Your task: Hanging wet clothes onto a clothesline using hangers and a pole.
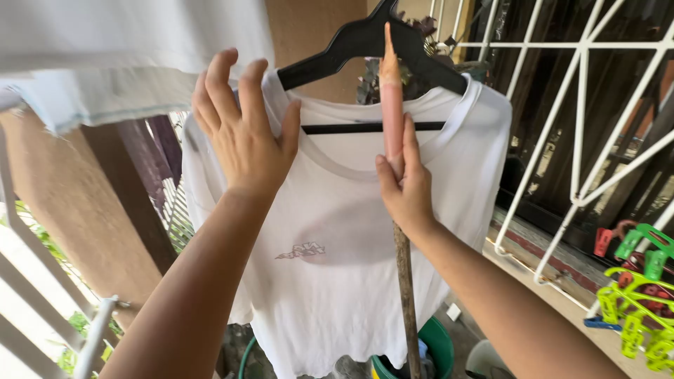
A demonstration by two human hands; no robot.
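Your left hand [242,133] is raised with fingers spread, its palm against the left shoulder of the white shirt [337,245] and steadying it. Your right hand [406,186] is wrapped tight around a pole [393,105], gripping where the pink sleeve ends and bare, rough wood begins. The pole's pointed pink tip sits up at the neck of the black hanger [372,42].

The shirt is already dressed on the hanger, both shoulders seated and the collar centred over the crossbar, and it hangs in the air in front of you, lifted high on the pole. The hook's top is cut off by the frame edge, so whether it is caught on a line cannot be told; by the look of it, hanging is what remains.

The shirt is thin, soft cotton with a small print at the chest. The hanger is smooth, hard plastic. A white metal grille [583,140] stands to the right, with green pegs [639,295] below it.
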